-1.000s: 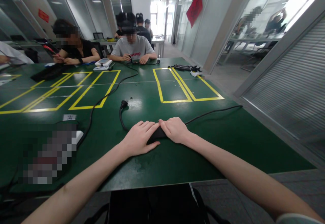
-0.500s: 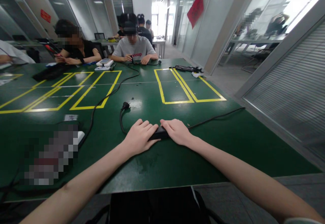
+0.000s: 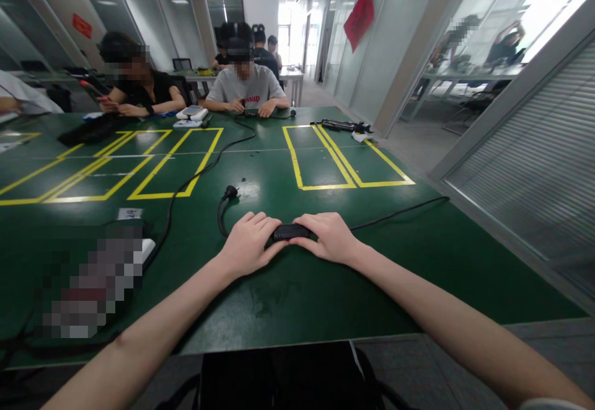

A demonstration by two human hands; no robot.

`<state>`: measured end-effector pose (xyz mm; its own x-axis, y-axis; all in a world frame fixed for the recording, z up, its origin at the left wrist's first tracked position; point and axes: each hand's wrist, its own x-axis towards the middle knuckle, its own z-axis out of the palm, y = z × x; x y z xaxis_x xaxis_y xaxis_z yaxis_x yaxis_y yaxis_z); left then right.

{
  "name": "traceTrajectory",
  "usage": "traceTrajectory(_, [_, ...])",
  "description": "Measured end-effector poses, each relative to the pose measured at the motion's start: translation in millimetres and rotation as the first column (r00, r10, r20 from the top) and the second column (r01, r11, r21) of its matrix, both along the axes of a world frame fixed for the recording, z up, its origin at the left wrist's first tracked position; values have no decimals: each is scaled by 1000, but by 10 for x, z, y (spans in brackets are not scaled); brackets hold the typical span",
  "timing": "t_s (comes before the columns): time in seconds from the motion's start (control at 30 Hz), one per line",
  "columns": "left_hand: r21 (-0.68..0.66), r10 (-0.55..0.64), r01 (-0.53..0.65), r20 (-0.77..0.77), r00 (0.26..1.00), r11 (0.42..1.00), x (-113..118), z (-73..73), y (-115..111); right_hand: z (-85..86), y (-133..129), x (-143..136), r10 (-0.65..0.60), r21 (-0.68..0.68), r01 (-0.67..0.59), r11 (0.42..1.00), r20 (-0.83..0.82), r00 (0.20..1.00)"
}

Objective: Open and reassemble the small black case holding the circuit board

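A black power adapter is held between my two hands just above or on the green table; I cannot tell which. My left hand wraps its left end, thumb along the near side. On the right end, my right hand grips it the same way, with the thumb in front and fingers over the far side. The adapter's ends are hidden in the hands. A black cord curls from behind my left hand to a plug on the table. Past my right hand, a thin cable runs off to the right.
The green table bears yellow tape rectangles. A blurred-out item lies at left near a long black cable. A black folded device lies at the far right. Several people sit across the table and beyond.
The adapter has turned in my hands, so its ribbed or printed side now shows. My right thumb has come round to the near side, and both hands have shifted slightly.
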<state>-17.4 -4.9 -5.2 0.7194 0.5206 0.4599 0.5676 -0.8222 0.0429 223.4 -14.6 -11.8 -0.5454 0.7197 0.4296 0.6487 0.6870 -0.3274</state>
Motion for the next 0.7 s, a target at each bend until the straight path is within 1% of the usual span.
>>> traceTrajectory(0.03, [7, -6, 6, -16, 1000, 1000, -4, 5, -2, 21, 2, 12, 15, -89, -20, 996, -65, 998])
traceTrajectory(0.07, [16, -19, 20, -37, 999, 1000, -5, 9, -7, 44, 6, 30, 35, -222, -66, 973, -141, 989])
traceTrajectory(0.1, [27, -39, 41, -60, 997, 999, -4, 10, -14, 66, 11, 52, 55, -389, -142, 910, -225, 973])
traceTrajectory(0.13, [35, -65, 68, -81, 995, 997, -1, 9, -22, 85, 17, 75, 68, -557, -238, 796, -308, 949])
traceTrajectory(0.17, [42, -94, 99, -98, 991, 994, 3, 7, -30, 100, 23, 98, 68, -690, -334, 642, -384, 921])
traceTrajectory(0.2, [46, -123, 129, -108, 986, 991, 8, 5, -36, 107, 28, 117, 54, -770, -412, 487, -444, 894])
traceTrajectory(0.23, [51, -148, 155, -109, 983, 987, 12, 2, -40, 107, 31, 130, 33, -805, -463, 370, -487, 873])
traceTrajectory(0.27, [56, -166, 172, -102, 981, 983, 15, 1, -39, 100, 33, 134, 11, -813, -492, 312, -515, 857])
traceTrajectory(0.3, [63, -174, 180, -85, 981, 982, 15, 0, -33, 86, 34, 131, -12, -808, -504, 306, -532, 846])
traceTrajectory(0.33, [74, -172, 176, -60, 983, 982, 13, 0, -22, 69, 36, 120, -37, -796, -504, 335, -546, 837])
traceTrajectory(0.43, [140, -126, 119, 41, 991, 983, -13, 8, 23, 18, 59, 74, -143, -746, -463, 478, -586, 797])
traceTrajectory(0.5, [184, -83, 63, 99, 992, 981, -40, 13, 45, 8, 100, 69, -254, -710, -401, 579, -625, 739])
traceTrajectory(0.57, [187, -63, 36, 140, 988, 982, -63, 13, 49, 29, 173, 111, -375, -659, -293, 693, -676, 634])
traceTrajectory(0.6, [170, -70, 44, 149, 986, 985, -71, 10, 46, 48, 223, 154, -424, -630, -223, 744, -703, 571])
traceTrajectory(0.63, [144, -87, 65, 152, 985, 987, -76, 5, 40, 73, 283, 211, -461, -601, -150, 785, -729, 505])
traceTrajectory(0.7, [85, -132, 121, 142, 981, 989, -78, -12, 31, 127, 426, 370, -506, -551, -7, 834, -770, 389])
